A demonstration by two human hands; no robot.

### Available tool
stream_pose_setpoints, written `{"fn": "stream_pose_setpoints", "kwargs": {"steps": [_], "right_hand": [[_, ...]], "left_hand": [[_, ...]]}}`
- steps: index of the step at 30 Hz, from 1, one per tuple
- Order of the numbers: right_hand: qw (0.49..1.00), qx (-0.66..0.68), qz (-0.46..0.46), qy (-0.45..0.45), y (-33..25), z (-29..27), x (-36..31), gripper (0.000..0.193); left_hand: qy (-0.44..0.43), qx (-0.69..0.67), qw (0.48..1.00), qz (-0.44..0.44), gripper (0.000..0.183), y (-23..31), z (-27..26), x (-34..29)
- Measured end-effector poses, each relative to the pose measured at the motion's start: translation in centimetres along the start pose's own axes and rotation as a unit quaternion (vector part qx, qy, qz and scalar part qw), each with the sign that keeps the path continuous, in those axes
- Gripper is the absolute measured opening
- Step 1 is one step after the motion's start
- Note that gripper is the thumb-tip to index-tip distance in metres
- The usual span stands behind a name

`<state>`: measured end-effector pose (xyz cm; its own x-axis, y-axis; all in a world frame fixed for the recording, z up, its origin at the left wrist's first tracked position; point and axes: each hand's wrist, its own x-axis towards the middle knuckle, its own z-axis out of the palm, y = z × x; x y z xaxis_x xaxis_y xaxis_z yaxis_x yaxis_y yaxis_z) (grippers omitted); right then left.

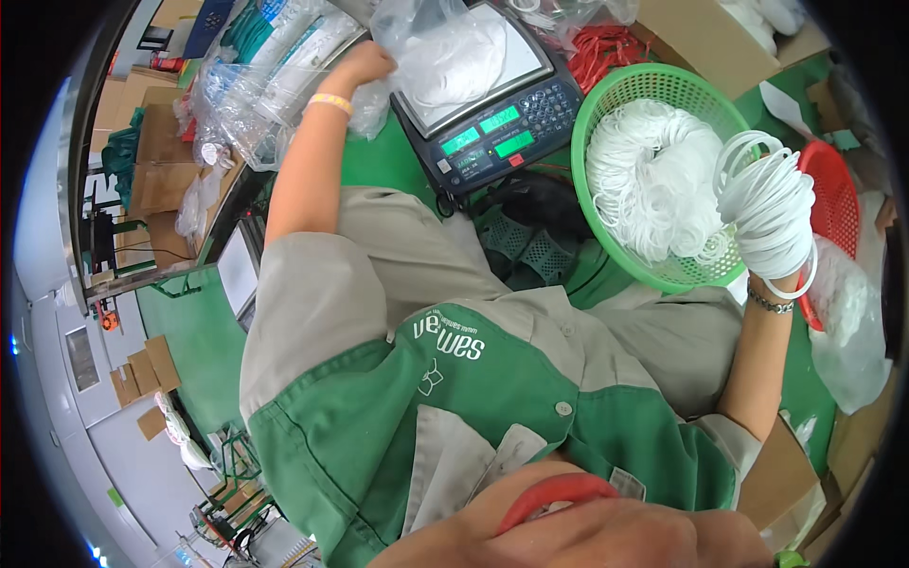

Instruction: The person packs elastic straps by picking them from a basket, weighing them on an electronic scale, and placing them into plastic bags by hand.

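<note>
My left hand is closed with its fingers curled at the edge of a clear plastic bag, which appears to be pinched in them. White rings lie in the bag on the pan of a dark digital scale with green lit displays. My right hand is closed around a thick bundle of thin white rings, which hides most of its fingers. That bundle is raised over the right rim of a green plastic basket. Inside the basket lie heaped white rings.
Plastic-wrapped packs crowd the upper left. Red strips lie behind the scale. A red basket and a clear bag with white contents stand at right. Cardboard boxes flank the upper right. Dark slotted footwear sits below the scale.
</note>
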<state>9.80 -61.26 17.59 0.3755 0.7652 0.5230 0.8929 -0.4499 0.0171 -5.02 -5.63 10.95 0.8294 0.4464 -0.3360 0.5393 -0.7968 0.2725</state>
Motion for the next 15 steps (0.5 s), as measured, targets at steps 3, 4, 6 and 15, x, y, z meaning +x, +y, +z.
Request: {"fn": "stream_pose_setpoints", "kwargs": {"steps": [3, 4, 6, 15], "right_hand": [[0.983, -0.115, 0.060, -0.130, 0.5, -0.4, -0.5, 0.031], [0.972, -0.154, 0.068, -0.166, 0.4, -0.1, -0.3, 0.031], [0.991, 0.040, 0.098, -0.080, 0.0, -0.8, -0.8, 0.030], [0.974, 0.201, 0.088, -0.049, -1.7, -1.9, 0.1, 0.021]], "left_hand": [[0.128, -0.066, 0.990, 0.004, 0.033, 2.7, -3.6, -3.0], [0.136, -0.062, 0.989, 0.000, 0.033, 2.6, -4.7, -4.3], [0.228, -0.084, 0.970, 0.013, 0.035, 3.8, -6.4, -5.0], [0.446, -0.090, 0.889, 0.042, 0.026, 8.9, -13.3, -11.2]]}}
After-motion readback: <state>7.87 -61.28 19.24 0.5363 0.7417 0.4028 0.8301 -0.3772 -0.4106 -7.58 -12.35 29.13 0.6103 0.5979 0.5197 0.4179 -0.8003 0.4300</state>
